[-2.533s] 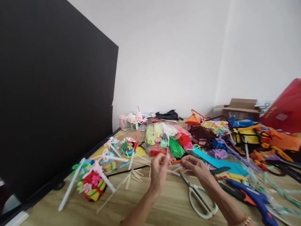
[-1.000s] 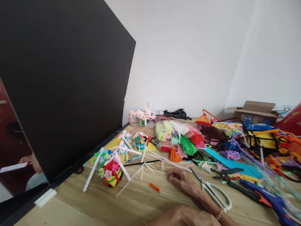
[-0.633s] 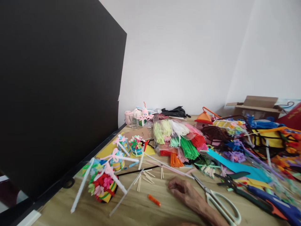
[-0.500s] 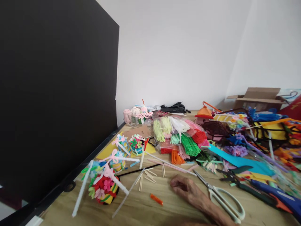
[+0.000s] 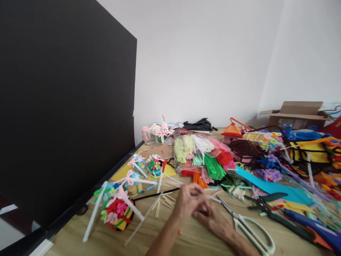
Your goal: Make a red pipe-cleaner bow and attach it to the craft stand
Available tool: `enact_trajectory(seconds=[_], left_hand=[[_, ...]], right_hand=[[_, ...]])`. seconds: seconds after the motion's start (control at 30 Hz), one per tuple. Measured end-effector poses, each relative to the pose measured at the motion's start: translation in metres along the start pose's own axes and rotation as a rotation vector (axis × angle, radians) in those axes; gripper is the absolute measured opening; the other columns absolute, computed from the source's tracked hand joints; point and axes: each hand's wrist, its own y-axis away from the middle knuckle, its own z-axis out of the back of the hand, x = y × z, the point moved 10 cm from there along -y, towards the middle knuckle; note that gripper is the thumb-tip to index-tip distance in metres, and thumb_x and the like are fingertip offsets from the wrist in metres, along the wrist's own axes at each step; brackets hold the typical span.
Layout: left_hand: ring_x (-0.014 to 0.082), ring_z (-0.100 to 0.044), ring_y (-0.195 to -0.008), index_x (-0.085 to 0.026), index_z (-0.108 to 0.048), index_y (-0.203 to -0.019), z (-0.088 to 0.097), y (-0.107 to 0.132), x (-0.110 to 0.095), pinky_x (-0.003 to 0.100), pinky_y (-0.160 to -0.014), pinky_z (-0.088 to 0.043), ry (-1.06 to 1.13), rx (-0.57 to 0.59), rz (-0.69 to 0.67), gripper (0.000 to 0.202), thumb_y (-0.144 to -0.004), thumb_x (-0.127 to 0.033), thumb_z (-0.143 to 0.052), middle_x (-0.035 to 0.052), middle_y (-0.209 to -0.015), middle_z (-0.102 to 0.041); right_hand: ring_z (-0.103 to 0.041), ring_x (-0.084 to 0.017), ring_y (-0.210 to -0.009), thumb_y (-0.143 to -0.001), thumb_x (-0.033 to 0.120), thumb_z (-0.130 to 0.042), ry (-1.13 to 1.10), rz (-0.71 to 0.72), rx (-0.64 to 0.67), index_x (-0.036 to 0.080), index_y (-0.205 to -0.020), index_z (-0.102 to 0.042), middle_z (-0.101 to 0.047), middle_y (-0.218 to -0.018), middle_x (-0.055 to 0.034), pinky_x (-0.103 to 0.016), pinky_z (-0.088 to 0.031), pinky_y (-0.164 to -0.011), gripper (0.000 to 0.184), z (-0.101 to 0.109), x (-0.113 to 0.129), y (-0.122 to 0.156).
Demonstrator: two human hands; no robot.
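My left hand (image 5: 188, 200) and my right hand (image 5: 211, 218) meet above the tabletop. Both have curled fingers with the tips together; anything between them is too small or hidden to name. A short orange piece (image 5: 180, 232) lies mostly behind my left forearm. Scissors (image 5: 241, 220) with pale handles rest just right of my right hand, blades pointing away. Small pale sticks (image 5: 167, 202) are scattered left of my left hand. Farther left stands a little basket of pipe-cleaner flowers (image 5: 118, 213), with a white pipe cleaner (image 5: 94, 213) leaning beside it.
Bagged bundles of coloured pipe cleaners (image 5: 204, 153) lie beyond my hands. Pliers (image 5: 269, 206) and a blue-handled tool (image 5: 311, 224) are at the right, near a blue strip (image 5: 274, 185). A black panel (image 5: 66, 106) rises on the left; a cardboard box (image 5: 297, 115) sits at the back right.
My left hand has come into view from below and joined my right hand, its forearm covering most of the orange piece. My right hand stays near the same spot.
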Motion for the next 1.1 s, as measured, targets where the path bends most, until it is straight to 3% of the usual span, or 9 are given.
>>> enact_trajectory(seconds=[0.03, 0.1, 0.2, 0.37, 0.53, 0.83, 0.97, 1.1], left_hand=[[0.0132, -0.061, -0.052, -0.017, -0.058, -0.077, 0.022, -0.005, 0.0, 0.024, -0.053, -0.046, -0.288, -0.078, 0.014, 0.03, -0.083, -0.043, -0.046, 0.003, -0.066, -0.067], [0.0147, -0.064, -0.061, -0.017, -0.06, -0.075, 0.054, -0.013, 0.002, 0.024, -0.059, -0.046, -0.467, -0.161, 0.035, 0.03, -0.087, -0.035, -0.04, 0.0046, -0.069, -0.069], [0.0189, -0.065, -0.078, -0.019, -0.063, -0.081, 0.076, -0.02, 0.014, 0.028, -0.07, -0.043, -0.709, -0.25, 0.075, 0.017, -0.081, -0.027, -0.048, 0.0051, -0.075, -0.07], [0.0296, -0.06, -0.098, -0.015, -0.065, -0.088, 0.058, -0.019, 0.039, 0.039, -0.083, -0.037, -1.048, -0.257, 0.125, 0.023, -0.081, -0.031, -0.049, 0.0141, -0.092, -0.069], [0.0286, -0.057, -0.105, -0.013, -0.063, -0.101, 0.049, -0.012, 0.06, 0.039, -0.089, -0.035, -1.214, -0.188, 0.155, 0.029, -0.085, -0.023, -0.041, 0.0159, -0.102, -0.067], [0.03, -0.059, -0.099, -0.015, -0.064, -0.081, 0.069, 0.001, 0.058, 0.039, -0.084, -0.037, -1.152, -0.173, 0.253, 0.016, -0.076, -0.018, -0.049, 0.0147, -0.094, -0.068], [0.0278, -0.062, -0.086, -0.017, -0.058, -0.064, 0.085, 0.006, 0.047, 0.036, -0.076, -0.04, -0.939, -0.238, 0.238, 0.005, -0.069, -0.018, -0.057, 0.0095, -0.075, -0.068], [0.0163, -0.06, -0.061, -0.019, -0.051, -0.064, 0.088, 0.001, 0.037, 0.025, -0.057, -0.042, -0.569, -0.232, 0.166, 0.013, -0.069, -0.03, -0.058, 0.0013, -0.064, -0.064]], right_hand=[[-0.06, -0.022, -0.076, -0.078, 0.037, -0.057, -0.009, 0.013, 0.034, 0.02, -0.081, -0.067, -0.067, -0.079, -0.0034, -0.029, -0.047, -0.067, 0.02, -0.003, 0.001, -0.001], [-0.059, -0.019, -0.073, -0.08, 0.034, -0.054, -0.032, 0.035, 0.076, 0.02, -0.084, -0.067, -0.067, -0.078, -0.0022, -0.026, -0.046, -0.065, 0.019, -0.007, 0.001, -0.002], [-0.058, -0.018, -0.071, -0.08, 0.029, -0.052, -0.058, 0.052, 0.081, 0.019, -0.087, -0.066, -0.066, -0.077, -0.0017, -0.024, -0.044, -0.062, 0.019, -0.009, 0.001, -0.003], [-0.056, -0.016, -0.066, -0.077, 0.023, -0.051, -0.081, 0.08, 0.056, 0.017, -0.081, -0.066, -0.064, -0.071, -0.0003, -0.022, -0.04, -0.058, 0.017, -0.007, 0.006, -0.003], [-0.053, -0.015, -0.063, -0.074, 0.02, -0.052, -0.073, 0.084, 0.003, 0.016, -0.08, -0.067, -0.063, -0.068, -0.0002, -0.021, -0.037, -0.055, 0.017, -0.002, 0.012, 0.0], [-0.052, -0.015, -0.066, -0.072, 0.017, -0.051, -0.087, 0.086, 0.009, 0.016, -0.076, -0.067, -0.062, -0.069, 0.0001, -0.022, -0.036, -0.058, 0.016, -0.003, 0.01, -0.001], [-0.052, -0.014, -0.063, -0.072, 0.017, -0.051, -0.111, 0.069, -0.003, 0.015, -0.076, -0.067, -0.061, -0.067, 0.0006, -0.022, -0.036, -0.056, 0.016, -0.002, 0.009, 0.0], [-0.054, -0.015, -0.064, -0.07, 0.018, -0.053, -0.162, 0.055, -0.003, 0.017, -0.073, -0.066, -0.062, -0.065, 0.0014, -0.021, -0.037, -0.056, 0.013, 0.0, 0.008, -0.002]])
